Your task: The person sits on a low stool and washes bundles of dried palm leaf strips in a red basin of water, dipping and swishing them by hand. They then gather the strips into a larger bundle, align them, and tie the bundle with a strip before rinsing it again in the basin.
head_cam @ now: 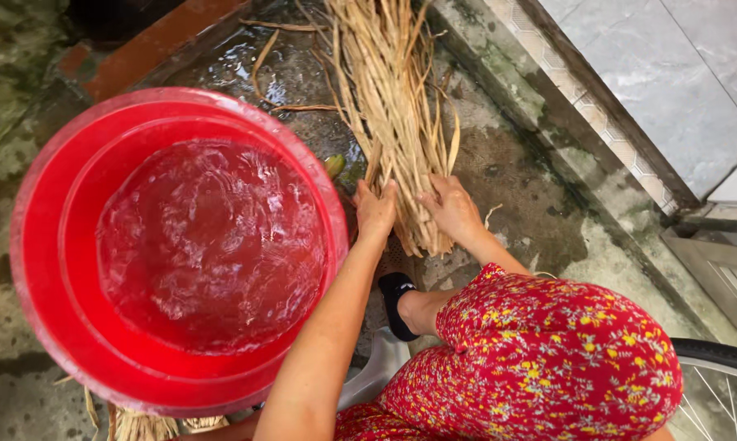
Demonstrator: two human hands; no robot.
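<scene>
Both hands press on the near end of a bundle of dried straw (393, 106), a sheaf of long, flat, pale tan strips, fibrous and stiff, that fans away from the hands across the wet concrete floor (507, 163). The left hand (375, 211) lies palm down on the left edge of the bundle, fingers loosely curved over the strips rather than clenched. The right hand (450, 208) lies on the right edge, fingers spread and bent, the thumb tucked toward the straw; it grips the strands lightly, half open. The bundle's cut ends sit between and just under the two hands, ragged and uneven. A few loose strips (287, 73) curl on the floor beyond the left hand. Just left of the left hand stands a round red plastic tub (42, 245), smooth and glossy with a thick rolled rim, holding rippling, bubbly water. The floor is rough, dark with damp and patched with green growth. Below the hands shows a foot in a black sandal (397, 302), and a knee covered in red cloth with a small yellow flower print (565, 359). To the right of the right hand runs a raised step of pale, smooth tile (671, 82). A thin bicycle tyre (720, 355) curves at the lower right.
</scene>
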